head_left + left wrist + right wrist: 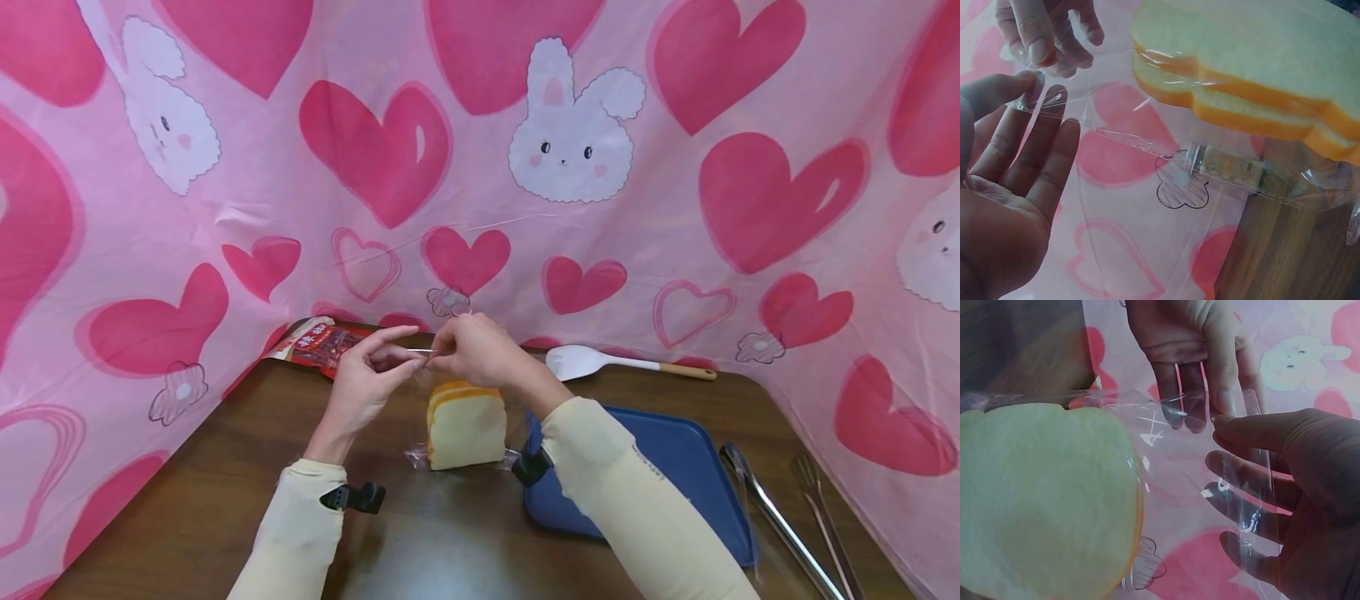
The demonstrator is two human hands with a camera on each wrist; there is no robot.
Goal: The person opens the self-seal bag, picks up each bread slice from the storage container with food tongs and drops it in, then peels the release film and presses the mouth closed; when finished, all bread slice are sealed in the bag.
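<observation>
Slices of bread (468,429) with orange-brown crusts stand upright inside a clear plastic bag (1166,450) on the wooden table. Above them, my left hand (363,379) pinches the bag's upper edge between thumb and index finger, its other fingers spread. Close beside it, my right hand (480,354) pinches the same edge with thumb and fingertips. In the right wrist view the fingers (1260,512) of my right hand show through the film. The left wrist view has both hands' fingertips nearly meeting at the bag's corner, with the bread (1241,56) hanging over at upper right.
A blue tray (660,450) lies right of the bread, partly under my right forearm. Tongs (780,517) and a fork (821,508) lie beyond it. A white spatula (600,360) and a red food packet (318,346) are at the back. A small clear jar (1229,167) shows behind the bag.
</observation>
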